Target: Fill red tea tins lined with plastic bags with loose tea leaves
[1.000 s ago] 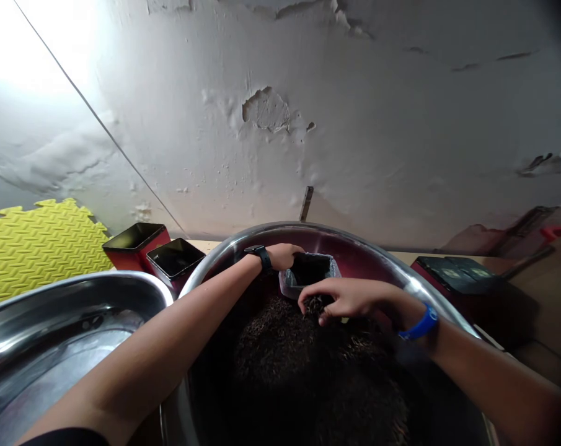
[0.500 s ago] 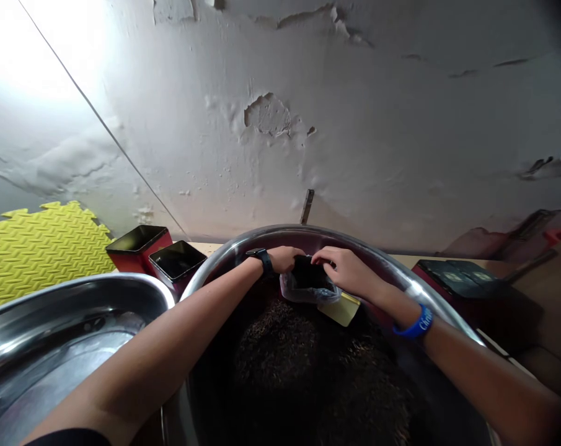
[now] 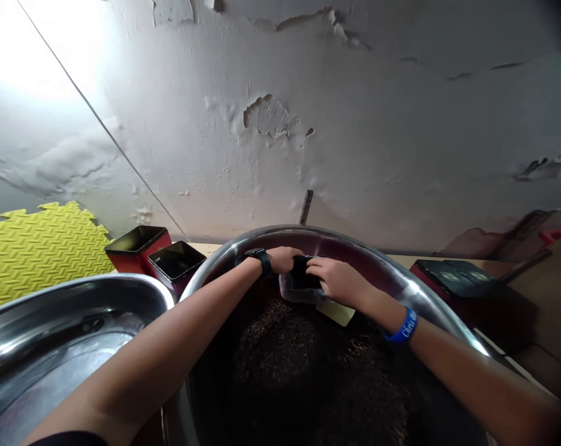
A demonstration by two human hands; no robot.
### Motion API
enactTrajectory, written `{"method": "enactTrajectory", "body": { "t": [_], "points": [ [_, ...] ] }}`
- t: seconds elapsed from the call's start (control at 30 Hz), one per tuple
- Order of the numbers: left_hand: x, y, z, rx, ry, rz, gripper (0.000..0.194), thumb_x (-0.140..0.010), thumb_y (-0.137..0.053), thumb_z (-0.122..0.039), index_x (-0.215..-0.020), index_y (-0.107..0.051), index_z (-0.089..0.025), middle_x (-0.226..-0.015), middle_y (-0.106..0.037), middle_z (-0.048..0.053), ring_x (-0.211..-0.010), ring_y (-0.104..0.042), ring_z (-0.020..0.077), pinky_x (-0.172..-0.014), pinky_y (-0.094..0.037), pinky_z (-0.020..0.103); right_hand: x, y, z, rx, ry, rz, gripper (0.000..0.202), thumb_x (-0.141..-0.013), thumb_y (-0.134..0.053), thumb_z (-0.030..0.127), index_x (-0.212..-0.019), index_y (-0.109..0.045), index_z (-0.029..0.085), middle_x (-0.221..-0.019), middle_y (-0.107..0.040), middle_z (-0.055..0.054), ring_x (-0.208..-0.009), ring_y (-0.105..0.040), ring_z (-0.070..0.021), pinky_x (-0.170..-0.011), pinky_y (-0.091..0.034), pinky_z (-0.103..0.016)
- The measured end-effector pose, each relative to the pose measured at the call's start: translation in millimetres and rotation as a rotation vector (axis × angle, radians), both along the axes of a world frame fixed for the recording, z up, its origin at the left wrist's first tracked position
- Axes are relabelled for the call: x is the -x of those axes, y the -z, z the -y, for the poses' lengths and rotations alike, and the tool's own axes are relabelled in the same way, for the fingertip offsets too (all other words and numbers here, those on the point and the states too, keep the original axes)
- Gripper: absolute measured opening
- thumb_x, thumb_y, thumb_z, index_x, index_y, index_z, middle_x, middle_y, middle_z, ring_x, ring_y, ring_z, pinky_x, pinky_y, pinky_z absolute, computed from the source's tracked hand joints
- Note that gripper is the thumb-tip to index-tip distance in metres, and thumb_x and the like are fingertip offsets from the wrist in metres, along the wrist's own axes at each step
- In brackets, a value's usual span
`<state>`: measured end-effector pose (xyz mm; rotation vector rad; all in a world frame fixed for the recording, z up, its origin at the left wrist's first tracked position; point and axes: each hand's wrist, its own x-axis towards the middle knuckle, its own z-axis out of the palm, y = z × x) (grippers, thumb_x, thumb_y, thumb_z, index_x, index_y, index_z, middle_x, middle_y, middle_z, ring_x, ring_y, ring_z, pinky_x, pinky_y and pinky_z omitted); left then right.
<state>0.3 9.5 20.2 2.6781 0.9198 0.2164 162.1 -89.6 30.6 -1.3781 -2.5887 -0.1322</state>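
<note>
A clear plastic bag [image 3: 289, 293] lines a small container with a dark mouth [image 3: 303, 277] inside the large metal basin. My left hand [image 3: 282, 259], below a black watch, is closed on the container's far left edge and the bag there; its fingertips are partly hidden. With fingers bent over the mouth and the thumb near the front edge, my right hand [image 3: 340, 280] grips the bag's right side. A gold-coloured flat lid or plate [image 3: 338, 313] lies just below that hand. Dark, dry leaf-like bits [image 3: 280, 347] cover the basin floor.
The large basin's rim [image 3: 354, 243] curves around both arms. A second metal basin [image 3: 136, 282] stands at left. Behind it are two open tins, one red [image 3: 138, 246] and one dark [image 3: 175, 261]. Dark boxes [image 3: 461, 279] sit at right, and a yellow foam mat [image 3: 43, 251] leans at far left.
My right hand has shifted slightly left and down, its fingers now lying further across the container's mouth. My left hand stays at the far left edge.
</note>
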Motion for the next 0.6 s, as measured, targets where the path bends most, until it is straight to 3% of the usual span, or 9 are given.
{"method": "enactTrajectory", "body": {
  "t": [0.1,0.2,0.3,0.37,0.47,0.6],
  "points": [
    [0,-1.5,2,0.004,-0.004,-0.006,0.043,-0.074,-0.039,-0.012,-0.116,-0.050,-0.021,-0.110,-0.057,0.004,-0.095,-0.053,0.0167,-0.081,-0.040,0.023,16,-5.1,19,0.045,-0.151,-0.185,0.027,-0.078,-0.037,0.014,-0.093,-0.058,0.016,-0.099,-0.057,-0.006,-0.093,-0.050,-0.0162,-0.083,-0.038,-0.029],
    [2,-3.4,4,0.027,-0.026,-0.015,0.043,-0.075,-0.038,-0.012,-0.116,-0.050,-0.022,-0.108,-0.058,0.004,-0.094,-0.054,0.0163,-0.078,-0.041,0.023,35,6.6,39,0.341,-0.351,-0.165,0.030,-0.080,-0.042,0.029,-0.106,-0.054,0.018,-0.104,-0.056,-0.006,-0.095,-0.051,-0.0154,-0.084,-0.038,-0.027],
    [2,-3.2,5,0.032,-0.034,-0.005,0.043,-0.075,-0.038,-0.012,-0.115,-0.050,-0.022,-0.107,-0.058,0.003,-0.093,-0.054,0.0161,-0.077,-0.041,0.022,45,32.5,52,0.644,-0.422,0.059,0.078,-0.058,-0.063,0.049,-0.127,-0.037,0.022,-0.131,-0.036,-0.009,-0.117,-0.036,-0.0269,-0.092,-0.034,-0.035],
    [2,-2.0,3,0.025,-0.036,0.000,0.042,-0.075,-0.038,-0.013,-0.114,-0.051,-0.023,-0.107,-0.058,0.003,-0.093,-0.054,0.0164,-0.077,-0.041,0.023,48,47.8,55,0.835,-0.417,0.254,0.102,-0.042,-0.071,0.049,-0.131,-0.029,0.024,-0.139,-0.023,-0.011,-0.121,-0.029,-0.0334,-0.090,-0.036,-0.039],
    [2,0.0,1,0.020,-0.033,0.003,0.041,-0.076,-0.037,-0.014,-0.114,-0.051,-0.023,-0.107,-0.058,0.003,-0.093,-0.054,0.0165,-0.077,-0.042,0.023,55,57.2,58,1.058,-0.489,0.542,0.105,-0.037,-0.076,0.037,-0.131,-0.031,0.022,-0.133,-0.033,-0.013,-0.110,-0.044,-0.0305,-0.075,-0.044,-0.031],
    [1,2.7,-2,0.010,-0.049,0.013,0.042,-0.077,-0.037,-0.015,-0.116,-0.049,-0.023,-0.108,-0.058,0.003,-0.093,-0.054,0.0160,-0.078,-0.041,0.023,66,55.5,65,1.023,-0.506,0.659,0.087,-0.043,-0.073,0.027,-0.124,-0.041,0.019,-0.110,-0.056,-0.011,-0.081,-0.059,-0.0218,-0.049,-0.040,-0.023]
  ]
}}
